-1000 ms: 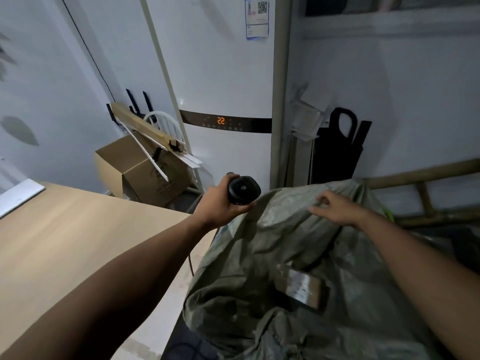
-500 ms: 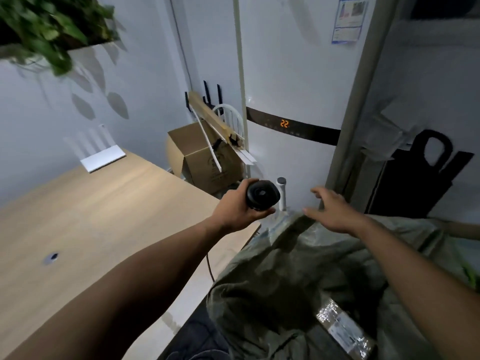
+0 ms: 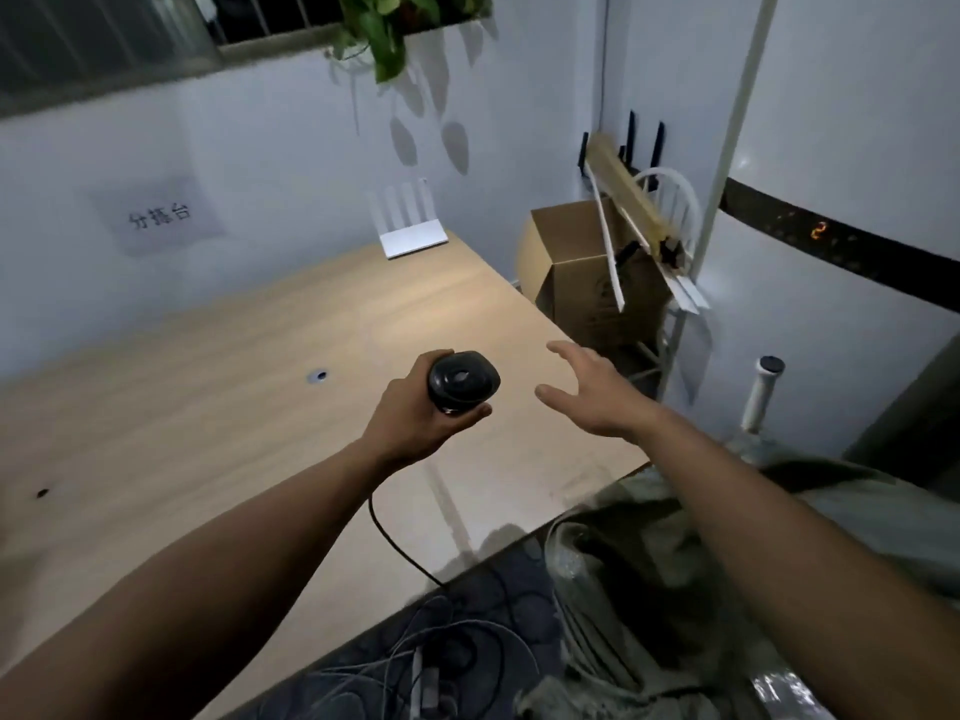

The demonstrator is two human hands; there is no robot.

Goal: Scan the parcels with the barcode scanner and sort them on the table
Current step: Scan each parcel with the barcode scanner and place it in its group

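Both hands hover above the table's (image 3: 208, 387) right edge. Left hand (image 3: 415, 418) grips the barcode scanner (image 3: 462, 381) upright, head facing the viewer; right hand (image 3: 597, 397) spread wide, holding nothing. Grey sack (image 3: 649, 563) below right.

router (image 3: 414, 239) at table (image 3: 218, 387) back, sack (image 3: 649, 579) right

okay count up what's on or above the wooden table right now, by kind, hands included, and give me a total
Hands: 2, left hand and right hand
Barcode scanner: 1
White router: 1
Parcels on the table: 0
Total: 4
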